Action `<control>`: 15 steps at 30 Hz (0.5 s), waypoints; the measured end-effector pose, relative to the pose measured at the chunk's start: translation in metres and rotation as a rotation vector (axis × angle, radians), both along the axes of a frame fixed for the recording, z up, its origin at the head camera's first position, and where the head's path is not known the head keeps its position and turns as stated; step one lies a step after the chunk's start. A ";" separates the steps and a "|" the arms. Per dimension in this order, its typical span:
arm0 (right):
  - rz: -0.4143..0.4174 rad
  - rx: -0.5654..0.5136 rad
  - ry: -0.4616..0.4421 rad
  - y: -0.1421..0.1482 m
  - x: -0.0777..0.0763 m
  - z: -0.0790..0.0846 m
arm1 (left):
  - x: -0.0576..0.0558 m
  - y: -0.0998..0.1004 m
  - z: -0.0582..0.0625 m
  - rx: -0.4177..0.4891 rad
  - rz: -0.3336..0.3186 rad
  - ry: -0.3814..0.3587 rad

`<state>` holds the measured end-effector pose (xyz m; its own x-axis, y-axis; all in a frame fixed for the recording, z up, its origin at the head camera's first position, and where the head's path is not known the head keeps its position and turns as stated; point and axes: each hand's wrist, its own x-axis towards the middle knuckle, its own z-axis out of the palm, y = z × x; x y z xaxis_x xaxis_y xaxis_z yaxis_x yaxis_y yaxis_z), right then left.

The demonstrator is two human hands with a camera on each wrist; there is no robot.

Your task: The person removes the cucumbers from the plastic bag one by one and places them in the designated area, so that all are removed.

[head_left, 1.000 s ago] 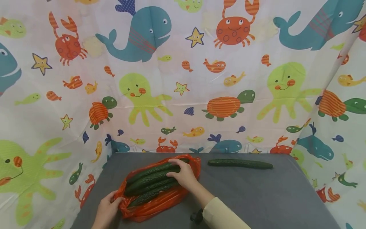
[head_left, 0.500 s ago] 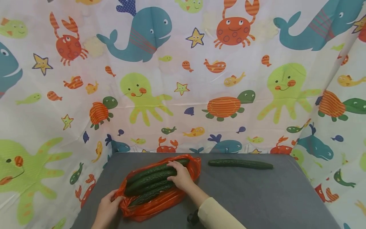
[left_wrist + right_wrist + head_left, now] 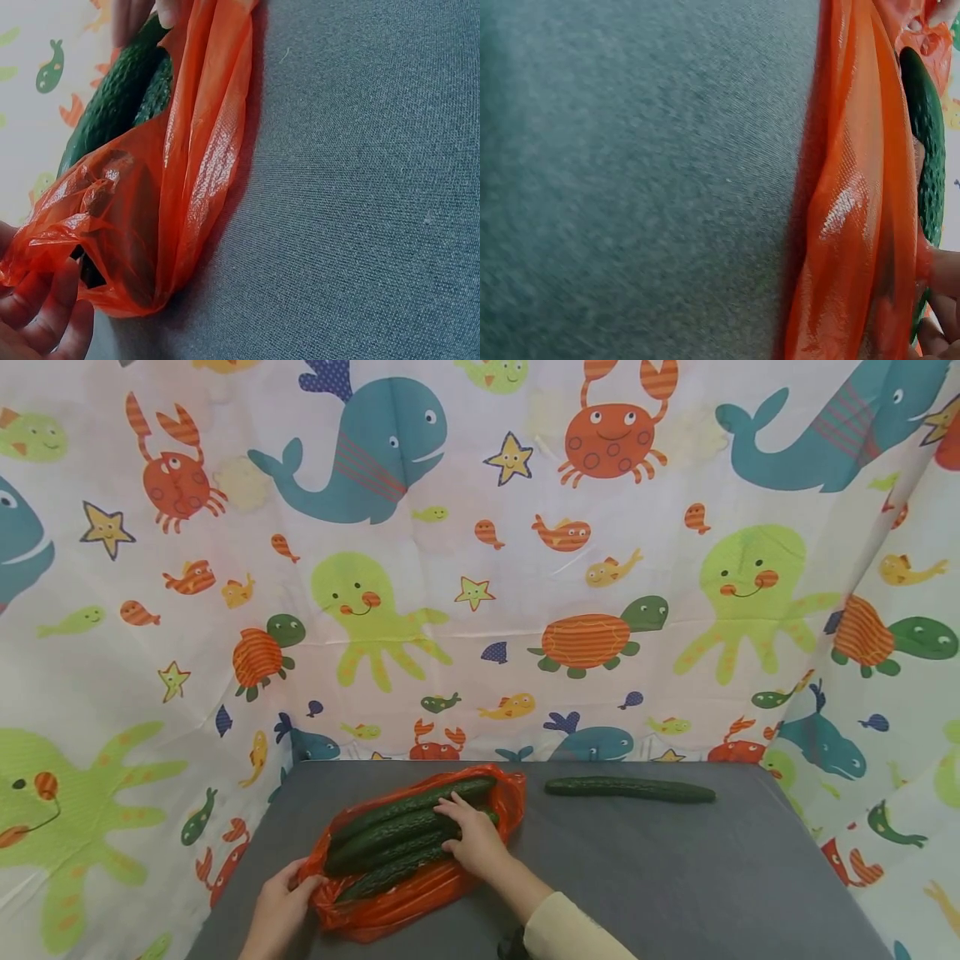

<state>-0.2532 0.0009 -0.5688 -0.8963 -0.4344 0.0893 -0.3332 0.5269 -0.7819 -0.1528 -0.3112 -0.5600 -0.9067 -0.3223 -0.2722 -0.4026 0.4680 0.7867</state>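
Note:
An orange plastic bag [image 3: 420, 903] lies wide open on the table with several dark green cucumbers [image 3: 390, 835] side by side in it. My left hand [image 3: 277, 906] pinches the bag's near left edge; the left wrist view shows its fingers [image 3: 49, 319] bunching the thin plastic. Inside the bag's right half, my right hand [image 3: 480, 843] holds a cucumber [image 3: 928, 142] close to the near side, thumb and fingers on either side of it. The fingers partly cover the cucumbers' right ends.
A single cucumber [image 3: 630, 789] lies on the grey table [image 3: 675, 877] to the right of the bag, near the back edge. A curtain [image 3: 480, 635] printed with sea animals stands behind and at both sides. Something dark [image 3: 513, 943] sits by the right sleeve.
My right hand has moved nearer to me, from the cucumbers farther back onto one at the near side. The left hand keeps its pinch on the bag, and the bag has barely moved.

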 end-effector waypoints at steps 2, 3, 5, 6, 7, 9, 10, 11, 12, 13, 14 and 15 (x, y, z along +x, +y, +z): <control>0.001 0.018 0.014 0.000 0.001 0.000 | 0.001 -0.001 0.000 0.004 0.007 0.000; 0.003 0.015 0.013 0.000 0.001 -0.001 | 0.001 -0.001 0.000 0.002 0.008 -0.002; -0.002 0.022 0.023 0.000 0.000 -0.002 | 0.001 -0.001 0.001 -0.002 0.003 -0.003; -0.006 0.024 0.029 0.000 0.000 -0.003 | 0.001 0.000 0.001 -0.008 -0.001 -0.003; -0.011 0.023 0.035 0.000 0.000 -0.004 | 0.001 0.000 0.001 -0.017 -0.005 -0.004; -0.022 0.022 0.055 0.000 0.000 -0.006 | 0.000 0.001 0.002 -0.033 -0.013 -0.005; -0.027 0.019 0.063 0.000 0.000 -0.006 | 0.001 0.002 0.002 -0.039 -0.016 -0.006; -0.032 0.015 0.073 -0.001 0.001 -0.006 | 0.001 0.002 0.003 -0.042 -0.018 -0.007; -0.038 0.010 0.080 -0.001 0.001 -0.006 | 0.001 0.003 0.003 -0.042 -0.015 -0.010; -0.043 0.006 0.087 -0.002 0.001 -0.007 | 0.001 0.003 0.003 -0.043 -0.015 -0.011; -0.049 0.005 0.089 -0.003 0.002 -0.007 | 0.001 0.003 0.003 -0.042 -0.014 -0.012; -0.055 0.003 0.089 -0.004 0.002 -0.007 | 0.001 0.003 0.003 -0.045 -0.014 -0.014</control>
